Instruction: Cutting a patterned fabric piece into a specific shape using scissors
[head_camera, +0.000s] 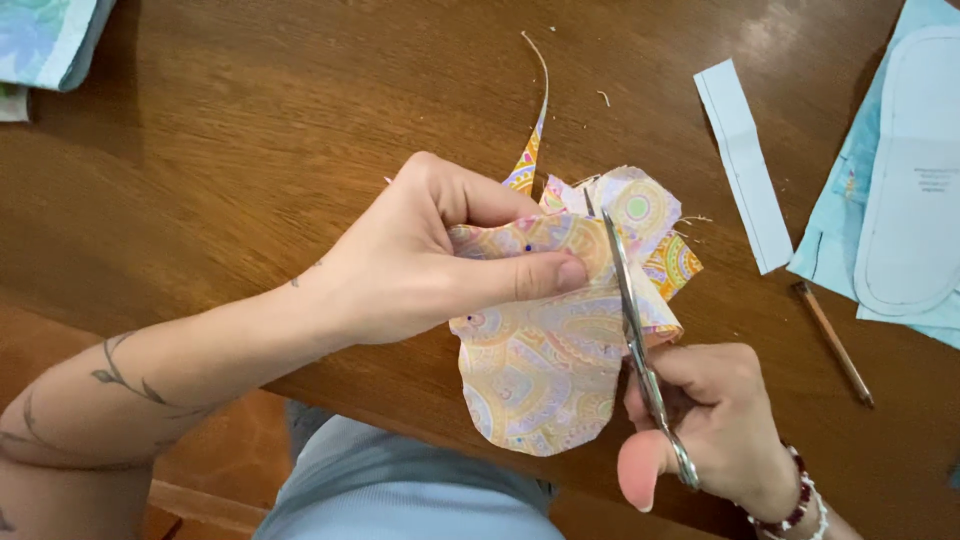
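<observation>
Head view: left hand (420, 260) fingers pinch fabric (540, 370); right hand (715, 420) fingers grip scissors (635, 330), seemingly at its edge.

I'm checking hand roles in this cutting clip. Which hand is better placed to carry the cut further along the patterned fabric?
The right hand: it already grips the scissors, blades set across the patterned fabric. The left hand is busy pinching the fabric steady.
</observation>
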